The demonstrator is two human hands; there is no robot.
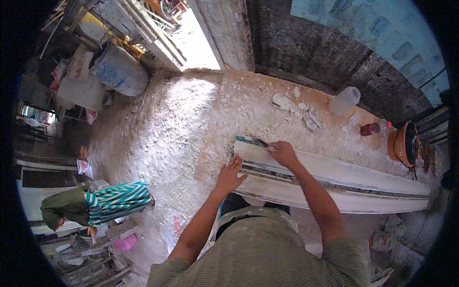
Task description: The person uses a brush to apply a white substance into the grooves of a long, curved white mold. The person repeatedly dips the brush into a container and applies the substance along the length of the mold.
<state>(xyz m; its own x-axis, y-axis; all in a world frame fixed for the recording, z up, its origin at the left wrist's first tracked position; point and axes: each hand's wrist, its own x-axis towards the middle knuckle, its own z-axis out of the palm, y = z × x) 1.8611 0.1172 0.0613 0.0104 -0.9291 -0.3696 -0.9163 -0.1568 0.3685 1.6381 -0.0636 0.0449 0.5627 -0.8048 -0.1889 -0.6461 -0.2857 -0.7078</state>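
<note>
Head view, looking down: long white plaster cornice moulding [344, 184] with dark grooves along its length lies on the plaster-crusted workbench [248, 110], running from centre frame out toward the right edge. Near end of moulding sits just in front of the person's torso. Right hand [284, 154] is clamped around the handle of a flat teal-and-grey scraper blade [253, 141], blade lying across the top of the moulding's left end, pointing left. Left hand [229, 176] is spread flat, fingers apart, gripping nothing, palm pressing on the moulding's left end just below the blade. Hands are close, not touching.

On the bench beyond the moulding: broken white plaster chunks [299, 110] near the back, a translucent plastic jug [345, 100] just right of them, a small dark red can [369, 129] further right, then an orange bowl-shaped bucket [404, 143] with dark inside at the far right edge. Bench surface is caked white, brown showing at the edges.

Left of the bench the floor [162, 134] is covered in white dust. Blue-grey plastic drum [119, 69] stands upper left by the bright doorway. Another person in a teal-and-white striped top [117, 201] bends over at lower left, well apart from the bench. Pink object [126, 243] sits below them, too small to identify.
</note>
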